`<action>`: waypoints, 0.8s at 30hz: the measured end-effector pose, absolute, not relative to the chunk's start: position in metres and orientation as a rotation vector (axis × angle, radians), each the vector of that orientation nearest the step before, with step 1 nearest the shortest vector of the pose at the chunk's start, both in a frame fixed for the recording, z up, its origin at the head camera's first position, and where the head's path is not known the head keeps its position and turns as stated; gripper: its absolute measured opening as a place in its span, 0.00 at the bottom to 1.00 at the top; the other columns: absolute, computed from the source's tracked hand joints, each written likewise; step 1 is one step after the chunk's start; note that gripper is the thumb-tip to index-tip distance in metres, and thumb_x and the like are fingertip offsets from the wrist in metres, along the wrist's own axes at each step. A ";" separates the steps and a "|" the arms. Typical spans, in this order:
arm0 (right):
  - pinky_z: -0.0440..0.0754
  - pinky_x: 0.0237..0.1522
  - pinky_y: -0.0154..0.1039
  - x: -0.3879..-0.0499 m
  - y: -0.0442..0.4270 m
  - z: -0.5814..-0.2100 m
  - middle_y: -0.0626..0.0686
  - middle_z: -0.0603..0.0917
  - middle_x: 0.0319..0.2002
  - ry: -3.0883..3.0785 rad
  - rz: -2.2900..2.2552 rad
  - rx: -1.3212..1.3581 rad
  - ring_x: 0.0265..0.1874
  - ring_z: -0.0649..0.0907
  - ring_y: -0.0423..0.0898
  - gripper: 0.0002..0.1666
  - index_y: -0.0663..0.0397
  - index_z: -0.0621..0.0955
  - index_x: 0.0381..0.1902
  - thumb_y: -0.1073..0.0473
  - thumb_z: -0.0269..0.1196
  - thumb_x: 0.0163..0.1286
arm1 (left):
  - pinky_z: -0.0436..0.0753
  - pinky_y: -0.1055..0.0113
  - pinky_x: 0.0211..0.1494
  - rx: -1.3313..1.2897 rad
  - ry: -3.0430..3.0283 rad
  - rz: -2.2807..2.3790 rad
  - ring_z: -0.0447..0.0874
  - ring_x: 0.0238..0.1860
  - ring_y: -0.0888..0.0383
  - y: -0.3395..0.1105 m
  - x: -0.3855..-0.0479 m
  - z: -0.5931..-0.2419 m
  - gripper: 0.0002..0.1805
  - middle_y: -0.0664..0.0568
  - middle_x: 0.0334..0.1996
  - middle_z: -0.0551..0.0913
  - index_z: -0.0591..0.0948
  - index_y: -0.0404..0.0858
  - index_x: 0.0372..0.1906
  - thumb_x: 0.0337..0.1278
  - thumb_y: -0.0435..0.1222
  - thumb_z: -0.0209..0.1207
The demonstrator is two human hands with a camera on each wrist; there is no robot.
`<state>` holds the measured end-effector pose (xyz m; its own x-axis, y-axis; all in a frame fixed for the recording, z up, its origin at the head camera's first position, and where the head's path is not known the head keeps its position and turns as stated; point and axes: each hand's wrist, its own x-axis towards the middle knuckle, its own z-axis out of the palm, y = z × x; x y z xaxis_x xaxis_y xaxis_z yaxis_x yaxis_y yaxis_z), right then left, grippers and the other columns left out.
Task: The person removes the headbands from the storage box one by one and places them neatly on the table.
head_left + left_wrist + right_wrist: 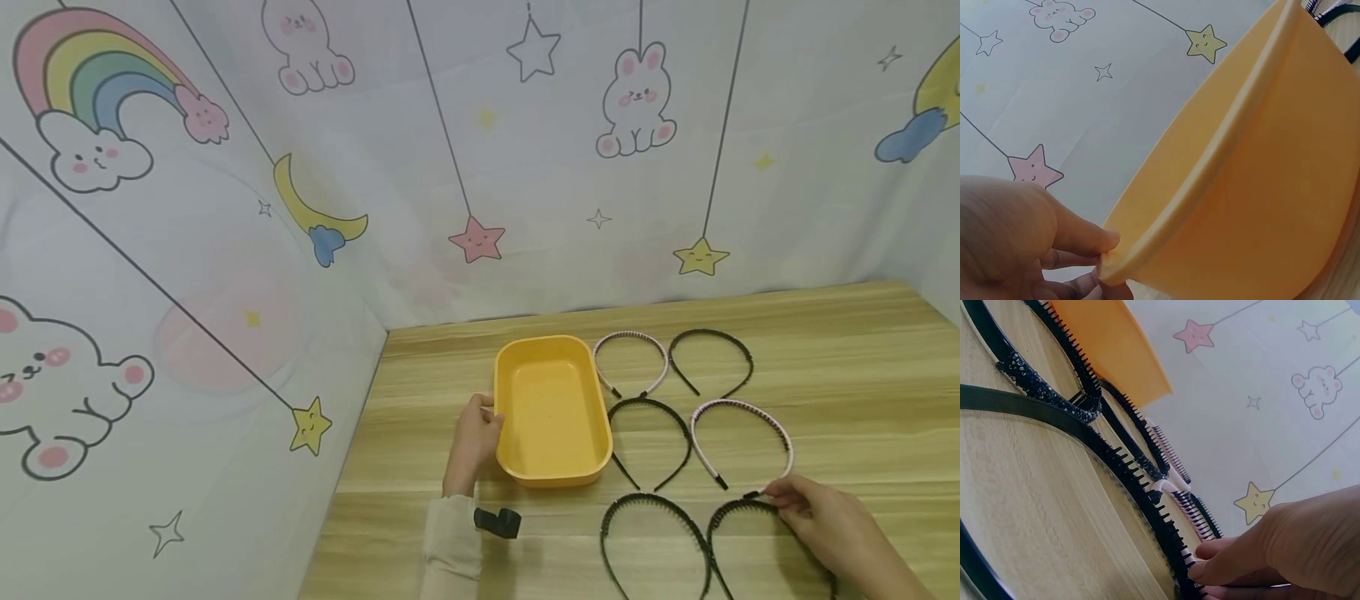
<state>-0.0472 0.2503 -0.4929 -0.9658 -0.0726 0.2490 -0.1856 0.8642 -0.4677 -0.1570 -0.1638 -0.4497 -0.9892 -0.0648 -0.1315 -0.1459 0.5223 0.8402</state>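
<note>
My left hand [477,437] grips the left rim of a yellow plastic basin [553,408], thumb over the edge and fingers beneath it in the left wrist view. On the right, my right hand [821,512] pinches a pink toothed headband [780,435] near the black tip of its right leg. Just below that leg lies a black toothed headband [723,512], partly covered by the same hand. In the right wrist view, this black headband [1141,494] crosses in front of the fingertips and partly hides their contact.
Several other headbands lie between the hands: a pink one [630,334] beside the basin, a black one [711,332] at the back right, another black one [684,425] in the middle, and one [652,497] at the front. A printed curtain [555,275] stands behind the wooden table [427,358].
</note>
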 end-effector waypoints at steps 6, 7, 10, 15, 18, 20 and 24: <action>0.75 0.27 0.32 -0.047 0.251 -0.494 0.46 0.84 0.24 -2.786 0.719 0.210 0.23 0.74 0.24 0.15 0.51 0.82 0.29 0.73 0.69 0.44 | 0.75 0.66 0.32 -0.189 2.671 1.479 0.74 0.32 0.54 -0.164 -0.157 -0.450 0.17 0.44 0.38 0.76 0.70 0.30 0.57 0.66 0.31 0.53; 0.75 0.27 0.32 -0.047 0.251 -0.494 0.46 0.84 0.24 -2.785 0.719 0.208 0.23 0.74 0.24 0.15 0.51 0.82 0.29 0.73 0.69 0.44 | 0.75 0.66 0.32 -0.188 2.670 1.479 0.74 0.32 0.54 -0.164 -0.157 -0.450 0.18 0.44 0.38 0.76 0.70 0.30 0.58 0.66 0.31 0.53; 0.75 0.27 0.33 -0.047 0.251 -0.494 0.45 0.84 0.24 -2.779 0.718 0.200 0.23 0.74 0.23 0.15 0.51 0.82 0.29 0.73 0.69 0.45 | 0.76 0.66 0.32 -0.188 2.663 1.482 0.74 0.33 0.54 -0.164 -0.156 -0.449 0.18 0.44 0.38 0.76 0.70 0.30 0.58 0.66 0.31 0.53; 0.75 0.27 0.35 -0.047 0.250 -0.492 0.44 0.84 0.23 -2.770 0.707 0.193 0.24 0.73 0.22 0.15 0.51 0.82 0.28 0.75 0.68 0.45 | 0.76 0.66 0.33 -0.186 2.662 1.481 0.75 0.34 0.54 -0.164 -0.156 -0.449 0.18 0.43 0.39 0.76 0.70 0.30 0.58 0.66 0.31 0.53; 0.75 0.27 0.36 -0.047 0.249 -0.492 0.44 0.84 0.23 -2.776 0.700 0.191 0.24 0.73 0.23 0.15 0.51 0.82 0.28 0.75 0.67 0.45 | 0.77 0.65 0.33 -0.186 2.661 1.479 0.75 0.34 0.53 -0.164 -0.156 -0.449 0.18 0.43 0.40 0.76 0.70 0.30 0.58 0.66 0.31 0.53; 0.75 0.27 0.37 -0.048 0.249 -0.492 0.44 0.84 0.23 -2.787 0.701 0.188 0.24 0.74 0.23 0.15 0.51 0.82 0.29 0.75 0.66 0.46 | 0.77 0.65 0.33 -0.189 2.656 1.478 0.75 0.35 0.53 -0.164 -0.156 -0.449 0.18 0.43 0.40 0.76 0.70 0.30 0.58 0.66 0.31 0.53; 0.76 0.27 0.36 -0.048 0.249 -0.492 0.46 0.84 0.24 -2.799 0.709 0.189 0.24 0.74 0.24 0.14 0.53 0.83 0.30 0.74 0.67 0.46 | 0.77 0.65 0.33 -0.197 2.654 1.474 0.75 0.34 0.53 -0.164 -0.157 -0.450 0.18 0.42 0.40 0.76 0.70 0.30 0.58 0.66 0.31 0.53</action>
